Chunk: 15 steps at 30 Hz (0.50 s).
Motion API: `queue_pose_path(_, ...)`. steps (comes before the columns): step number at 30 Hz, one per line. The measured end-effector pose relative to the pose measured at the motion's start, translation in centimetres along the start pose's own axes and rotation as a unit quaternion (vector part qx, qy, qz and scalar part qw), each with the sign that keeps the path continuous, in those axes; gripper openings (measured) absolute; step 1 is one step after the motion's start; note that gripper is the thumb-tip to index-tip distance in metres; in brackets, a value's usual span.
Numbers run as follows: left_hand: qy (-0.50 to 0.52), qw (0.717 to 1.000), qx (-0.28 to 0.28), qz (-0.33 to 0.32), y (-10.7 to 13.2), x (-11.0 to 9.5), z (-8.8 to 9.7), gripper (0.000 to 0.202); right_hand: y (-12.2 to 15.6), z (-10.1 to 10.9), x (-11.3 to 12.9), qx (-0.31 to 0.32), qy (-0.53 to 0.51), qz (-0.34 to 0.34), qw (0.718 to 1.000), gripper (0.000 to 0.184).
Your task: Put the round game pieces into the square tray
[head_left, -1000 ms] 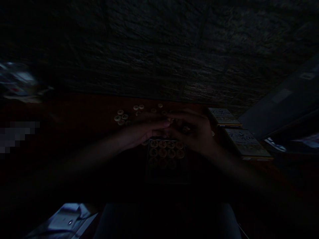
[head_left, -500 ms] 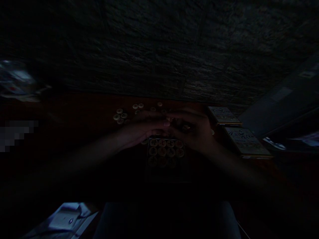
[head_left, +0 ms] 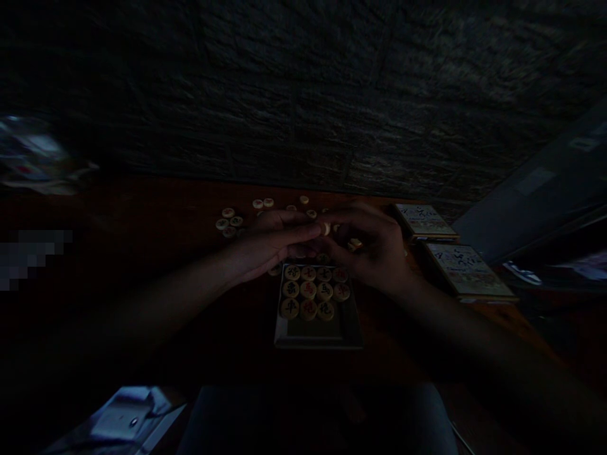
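Note:
The scene is very dark. A shallow square tray (head_left: 348, 328) lies on the table in front of me, with several round Chinese chess pieces (head_left: 308, 290) set in rows at its far end. My left hand (head_left: 270, 243) and my right hand (head_left: 374, 249) meet just beyond the tray. A pale round piece (head_left: 325, 228) is pinched in my right hand's fingertips. My left hand's fingers reach out straight towards it and touch it. More loose pieces (head_left: 230, 222) lie scattered on the table beyond the hands.
Two flat printed boards or box parts (head_left: 424, 221) (head_left: 467, 272) lie to the right of the tray. A rough stone wall (head_left: 303, 95) rises behind the reddish table (head_left: 142, 215). Pale wrapped items (head_left: 33, 155) sit at far left, and a light object (head_left: 128, 417) at bottom left.
The picture has brightened, so the tray and its rows of pieces show more clearly. Both hands stay together beyond the tray, and a pale piece now shows between the fingertips.

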State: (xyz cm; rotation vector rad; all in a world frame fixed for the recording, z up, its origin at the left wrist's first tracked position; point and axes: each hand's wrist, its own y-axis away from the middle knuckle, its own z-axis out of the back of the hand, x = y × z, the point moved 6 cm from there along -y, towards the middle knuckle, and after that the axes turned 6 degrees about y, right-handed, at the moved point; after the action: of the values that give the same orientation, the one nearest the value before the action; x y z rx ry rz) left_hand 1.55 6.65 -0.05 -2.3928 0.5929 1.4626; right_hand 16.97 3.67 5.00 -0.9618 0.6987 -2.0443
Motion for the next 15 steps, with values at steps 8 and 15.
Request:
queue_pose_path(8,-0.095,0.988,-0.049,-0.108,-0.1,-0.6,1.0,0.034,0.3,-0.9,-2.1,-0.011,-0.134,-0.181,0.974,0.028)
queue_pose_path(15,-0.238,0.954,-0.060,-0.171,0.9,-1.5,0.1,0.027,0.4,-1.8,-2.9,-0.007,-0.229,-0.257,0.939,0.036)
